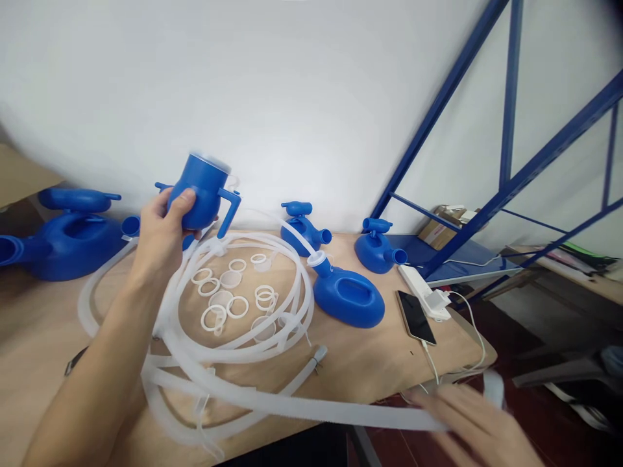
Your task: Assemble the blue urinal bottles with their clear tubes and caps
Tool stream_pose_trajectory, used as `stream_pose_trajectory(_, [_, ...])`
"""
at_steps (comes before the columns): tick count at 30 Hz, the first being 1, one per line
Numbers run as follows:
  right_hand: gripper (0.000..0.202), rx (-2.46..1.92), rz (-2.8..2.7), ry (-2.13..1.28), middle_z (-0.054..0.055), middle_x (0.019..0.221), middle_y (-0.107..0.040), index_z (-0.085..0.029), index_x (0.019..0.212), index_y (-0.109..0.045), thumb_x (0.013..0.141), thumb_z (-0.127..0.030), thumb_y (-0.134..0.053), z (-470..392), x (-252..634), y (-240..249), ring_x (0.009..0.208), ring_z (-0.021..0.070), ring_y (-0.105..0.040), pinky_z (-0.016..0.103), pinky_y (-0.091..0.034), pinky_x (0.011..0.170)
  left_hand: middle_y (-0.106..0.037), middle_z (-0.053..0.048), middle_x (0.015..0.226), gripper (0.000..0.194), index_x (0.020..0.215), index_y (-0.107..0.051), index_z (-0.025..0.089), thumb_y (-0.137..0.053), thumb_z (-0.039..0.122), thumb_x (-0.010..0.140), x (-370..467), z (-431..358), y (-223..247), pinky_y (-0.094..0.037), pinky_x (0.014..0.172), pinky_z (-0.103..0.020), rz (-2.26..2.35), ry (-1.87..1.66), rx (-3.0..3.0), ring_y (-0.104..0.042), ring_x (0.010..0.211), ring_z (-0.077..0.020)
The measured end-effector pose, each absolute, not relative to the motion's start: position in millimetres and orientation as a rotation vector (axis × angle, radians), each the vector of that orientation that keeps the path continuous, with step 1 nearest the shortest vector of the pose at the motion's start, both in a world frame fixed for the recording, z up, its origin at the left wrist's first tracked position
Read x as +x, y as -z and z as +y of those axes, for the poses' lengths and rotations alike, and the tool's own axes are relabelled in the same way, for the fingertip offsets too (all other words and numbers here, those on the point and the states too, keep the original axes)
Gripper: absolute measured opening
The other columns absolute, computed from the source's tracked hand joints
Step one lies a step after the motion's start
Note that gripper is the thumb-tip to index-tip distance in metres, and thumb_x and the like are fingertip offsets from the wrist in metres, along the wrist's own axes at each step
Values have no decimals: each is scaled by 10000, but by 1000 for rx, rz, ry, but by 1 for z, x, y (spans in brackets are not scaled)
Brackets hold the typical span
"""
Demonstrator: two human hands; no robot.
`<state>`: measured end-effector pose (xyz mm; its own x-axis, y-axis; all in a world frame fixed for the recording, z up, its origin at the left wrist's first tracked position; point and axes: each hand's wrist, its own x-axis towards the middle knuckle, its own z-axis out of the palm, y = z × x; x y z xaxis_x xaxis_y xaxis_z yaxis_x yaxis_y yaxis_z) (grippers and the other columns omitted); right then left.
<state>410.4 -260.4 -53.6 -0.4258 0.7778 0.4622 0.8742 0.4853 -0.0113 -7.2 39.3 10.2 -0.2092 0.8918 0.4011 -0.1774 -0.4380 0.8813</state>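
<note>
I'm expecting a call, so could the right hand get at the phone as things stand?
Probably yes: nothing covers the phone, and the right hand is close by. However, it appears to hold the tube, so it may need freeing first.

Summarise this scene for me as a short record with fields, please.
Left hand: grips a blue container by its body, above the tabletop
Right hand: holds a translucent tube, motion-blurred
White rings: loose, inside the tube coils
White-capped blue bottle: right of the coils
Phone: cable attached, beside the power strip
</note>
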Motion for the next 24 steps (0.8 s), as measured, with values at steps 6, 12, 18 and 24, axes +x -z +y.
stream_pose_trajectory(6, [516, -1175, -2412, 945, 48, 1156, -753, -364, 1358, -670, 987, -43, -510, -174, 356, -3, 1188, 274, -621, 655, -270, 1211, -751, -72, 853, 548, 972, -679, 182, -829, 651, 730, 17, 20, -11, -488, 458, -293, 805, -1397, 967, -708, 728, -236])
stream_pose_trajectory(12, [523, -1074, -2282, 1010, 48, 1009, -680, -370, 1444, -604, 991, -109, -607, -75, 284, 9, 1012, 220, -606, 433, -506, 1015, -770, -130, 1146, 543, 1145, -718, 204, -720, 667, 861, 47, -4, -6, -645, 693, -353, 594, -1262, 875, -759, 1017, -301])
stream_pose_trajectory(18, [481, -1025, -2213, 7, 88, 1276, -688, -278, 1423, -624, 998, -110, -473, -23, 245, 12, 1156, 216, -651, 352, -554, 946, -763, -106, 1105, 347, 1000, -680, 183, -838, 384, 765, 35, 22, 4, -619, 847, -372, 522, -1429, 814, -718, 1141, -304])
stream_pose_trajectory(24, [184, -778, -1608, -1161, 56, 1118, -756, -246, 1053, -668, 947, -388, -623, 30, 240, 17, 1039, 220, -734, 345, -609, 859, -738, -58, 1097, 445, 1048, -664, 210, -859, 465, 741, 25, 49, 12, -590, 798, -315, 633, -1613, 751, -704, 1109, -251])
